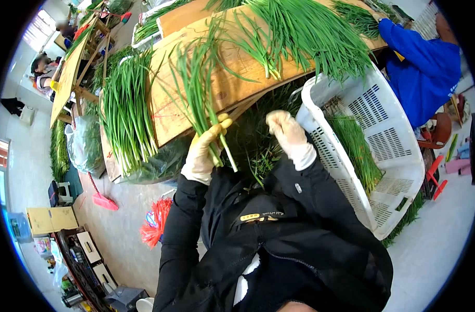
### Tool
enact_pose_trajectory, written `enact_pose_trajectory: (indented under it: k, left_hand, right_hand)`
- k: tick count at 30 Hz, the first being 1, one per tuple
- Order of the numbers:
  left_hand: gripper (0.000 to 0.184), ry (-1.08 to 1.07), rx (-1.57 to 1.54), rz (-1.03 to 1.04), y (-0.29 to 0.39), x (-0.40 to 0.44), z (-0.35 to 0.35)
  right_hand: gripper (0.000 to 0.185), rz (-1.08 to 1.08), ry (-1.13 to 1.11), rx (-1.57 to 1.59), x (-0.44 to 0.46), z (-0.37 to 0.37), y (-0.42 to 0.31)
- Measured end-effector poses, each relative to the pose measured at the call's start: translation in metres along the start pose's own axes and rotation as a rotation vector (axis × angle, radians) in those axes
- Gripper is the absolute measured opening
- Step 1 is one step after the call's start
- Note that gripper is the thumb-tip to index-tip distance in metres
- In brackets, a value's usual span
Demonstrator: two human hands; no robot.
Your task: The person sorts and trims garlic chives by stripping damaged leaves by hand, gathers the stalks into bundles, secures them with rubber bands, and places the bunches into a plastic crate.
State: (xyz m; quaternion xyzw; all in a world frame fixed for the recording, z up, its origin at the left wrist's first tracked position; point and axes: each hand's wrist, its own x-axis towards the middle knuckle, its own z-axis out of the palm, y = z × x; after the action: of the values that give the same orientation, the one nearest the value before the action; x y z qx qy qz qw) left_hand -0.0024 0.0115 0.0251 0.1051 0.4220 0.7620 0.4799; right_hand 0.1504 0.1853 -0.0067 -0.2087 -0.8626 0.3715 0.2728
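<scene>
My left hand (205,151), in a pale glove with yellowish fingertips, is closed round a small bunch of long green stalks (193,99). Their white ends point down past the fingers, and the leaves spread up over the wooden table (170,117). My right hand (285,130), also gloved, is raised to the right with its fingers curled together; anything between them is too small to make out. A few loose stalks (263,54) lie on the table ahead, beside a large heap of green leaves (315,36). At the table's left end lies a thick, aligned bundle (128,109).
A white perforated basket (385,130) holding greens stands at my right. Beyond it is a person in a blue garment (422,67). Bagged greens (85,143) and a pink dustpan (105,202) are at the left. Other people sit at a far-left table (71,78).
</scene>
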Motion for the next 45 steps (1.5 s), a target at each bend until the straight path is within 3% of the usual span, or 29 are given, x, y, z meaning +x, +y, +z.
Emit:
enact_pose_trajectory:
  k: [2, 3, 5, 6, 9, 10, 13, 16, 19, 24, 25, 26, 27, 29, 32, 33, 35, 37, 42, 43, 45]
  left_hand:
    - [0.05, -0.161, -0.224, -0.013, -0.002, 0.002, 0.0]
    - [0.053, -0.063, -0.21, -0.008, 0.002, -0.002, 0.008]
    - [0.056, -0.154, -0.217, -0.025, -0.003, 0.008, -0.012]
    - [0.055, -0.112, -0.315, -0.056, -0.003, 0.008, -0.01]
    - [0.049, -0.061, -0.397, -0.16, -0.001, 0.011, -0.013]
    - [0.046, -0.161, -0.465, -0.166, 0.0, 0.014, -0.014]
    - [0.045, -0.246, -0.435, 0.053, 0.006, 0.007, -0.005]
    - [0.046, -0.141, -0.332, 0.024, 0.013, 0.008, -0.004]
    - [0.043, -0.129, -0.312, 0.0, 0.002, 0.023, -0.011]
    - [0.045, -0.183, -0.312, -0.031, -0.005, 0.036, 0.009]
    - [0.043, -0.175, -0.299, -0.037, -0.007, 0.037, 0.011]
    - [0.041, -0.099, -0.269, -0.027, -0.014, 0.039, 0.007]
    - [0.038, -0.16, -0.235, -0.054, -0.01, 0.038, 0.008]
    - [0.036, -0.03, -0.132, -0.014, -0.009, 0.031, 0.017]
    - [0.034, -0.046, -0.099, -0.017, -0.006, 0.027, 0.016]
    - [0.034, -0.039, -0.062, -0.009, -0.006, 0.025, 0.016]
    - [0.033, -0.028, -0.057, -0.034, -0.008, 0.023, 0.016]
    - [0.031, -0.022, -0.058, -0.02, -0.011, 0.022, 0.019]
    - [0.029, 0.127, -0.083, 0.074, -0.013, 0.024, 0.018]
    - [0.029, 0.112, -0.1, 0.117, -0.007, 0.024, 0.016]
    - [0.03, 0.138, -0.084, 0.201, 0.007, 0.024, 0.015]
  right_hand:
    - [0.031, -0.005, 0.107, -0.261, 0.036, -0.006, 0.007]
    - [0.037, 0.03, 0.123, -0.446, 0.055, -0.011, 0.009]
    - [0.046, 0.219, -0.08, -0.614, 0.094, -0.028, -0.01]
    - [0.05, 0.22, -0.018, -0.62, 0.109, -0.027, -0.011]
    - [0.042, 0.331, -0.167, -0.764, 0.147, -0.014, -0.012]
    - [0.039, 0.342, -0.182, -0.789, 0.16, -0.004, 0.008]
    - [0.034, 0.278, -0.219, -0.891, 0.165, -0.013, 0.006]
    - [0.033, 0.196, -0.071, -0.439, 0.154, -0.042, -0.029]
    - [0.034, -0.05, 0.08, -0.194, 0.105, -0.024, -0.033]
    - [0.03, -0.245, 0.233, -0.1, 0.032, 0.012, -0.046]
    - [0.029, -0.217, 0.221, -0.082, 0.023, 0.018, -0.044]
    - [0.029, -0.296, 0.208, -0.19, 0.018, 0.021, -0.043]
    - [0.028, -0.375, 0.194, -0.299, 0.013, 0.022, -0.043]
    - [0.029, -0.405, 0.1, -0.3, 0.004, 0.022, -0.046]
    - [0.029, -0.15, -0.146, 0.148, -0.003, 0.023, -0.039]
    - [0.027, 0.043, -0.201, 0.93, 0.0, 0.034, -0.037]
    - [0.025, 0.24, -0.365, 1.088, 0.003, 0.03, -0.026]
    - [0.021, 0.405, -0.334, 1.021, 0.009, 0.034, -0.025]
    - [0.012, 0.366, -0.205, 0.909, 0.011, 0.035, -0.03]
    - [0.013, 0.328, -0.293, 0.889, 0.007, 0.035, -0.017]
    - [0.025, 0.06, -0.591, 0.09, -0.006, 0.02, 0.001]
